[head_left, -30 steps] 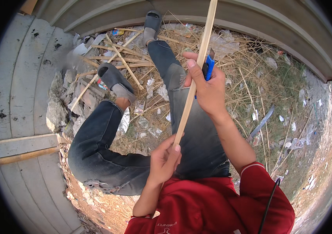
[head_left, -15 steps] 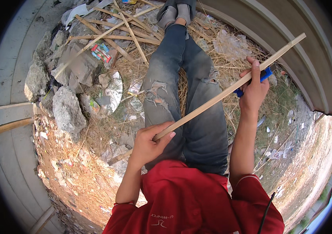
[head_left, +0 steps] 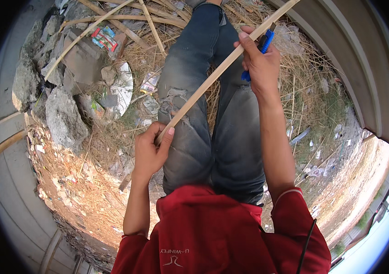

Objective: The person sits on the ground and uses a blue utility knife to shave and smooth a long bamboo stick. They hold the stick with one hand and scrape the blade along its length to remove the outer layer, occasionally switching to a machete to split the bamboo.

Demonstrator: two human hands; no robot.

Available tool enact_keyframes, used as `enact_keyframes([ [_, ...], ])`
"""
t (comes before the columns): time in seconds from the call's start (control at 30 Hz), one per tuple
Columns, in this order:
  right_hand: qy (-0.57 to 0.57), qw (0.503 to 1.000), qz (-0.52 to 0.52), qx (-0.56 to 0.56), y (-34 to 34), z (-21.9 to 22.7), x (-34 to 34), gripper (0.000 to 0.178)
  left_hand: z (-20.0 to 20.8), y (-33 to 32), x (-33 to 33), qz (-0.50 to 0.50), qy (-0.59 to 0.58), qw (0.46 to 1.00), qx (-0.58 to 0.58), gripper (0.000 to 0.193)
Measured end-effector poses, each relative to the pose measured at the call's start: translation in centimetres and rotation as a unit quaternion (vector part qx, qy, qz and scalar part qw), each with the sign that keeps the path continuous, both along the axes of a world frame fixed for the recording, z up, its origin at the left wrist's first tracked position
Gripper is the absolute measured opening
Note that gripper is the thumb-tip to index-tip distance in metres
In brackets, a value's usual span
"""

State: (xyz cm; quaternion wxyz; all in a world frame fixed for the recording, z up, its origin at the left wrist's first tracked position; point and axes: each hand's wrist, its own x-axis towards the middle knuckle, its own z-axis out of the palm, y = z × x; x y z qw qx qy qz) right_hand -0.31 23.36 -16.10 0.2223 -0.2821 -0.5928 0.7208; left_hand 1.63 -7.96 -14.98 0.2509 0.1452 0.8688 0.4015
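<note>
A long, pale wooden strip (head_left: 209,83) slants over my thighs, from lower left to upper right, its far end reaching the top of the view. My left hand (head_left: 150,151) pinches its near end between thumb and fingers, beside my torn jeans knee. Farther up the strip, my right hand (head_left: 264,69) grips a blue utility knife (head_left: 266,41) with the dark blade out, pointing up and away. The right thumb lies along the strip, and the fingers on its far side are partly hidden.
Several loose wooden strips (head_left: 151,29) lie at the far left beside rough grey rocks (head_left: 64,118). Dry straw (head_left: 311,86) and litter, including a red and green wrapper (head_left: 104,38), cover the ground. A ribbed metal sheet (head_left: 363,59) curves along the right, and a grey panel (head_left: 18,182) stands left.
Both hands have moved away from my body and to the left, carrying the wooden strip and the knife with them. The view has also shifted a little.
</note>
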Motion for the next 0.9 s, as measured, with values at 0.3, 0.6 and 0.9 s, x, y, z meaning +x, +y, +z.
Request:
enact_keyframes([
  [0.3, -0.005, 0.993, -0.118, 0.023, 7.2, -3.4, -0.3, 0.033, 0.7, -0.7, 6.9, 0.082, -0.003, 0.997, 0.012, 0.016],
  [0.6, -0.181, 0.973, 0.128, 0.061, 1.2, -2.2, 9.2, 0.041, -0.7, 0.3, 6.2, 0.065, -0.050, 0.997, 0.011, 0.018],
  [0.9, -0.205, 0.890, 0.313, 0.259, -12.8, -2.3, 13.7, 0.042, -1.0, -0.3, 4.6, 0.058, -0.068, 0.996, -0.002, 0.025],
])
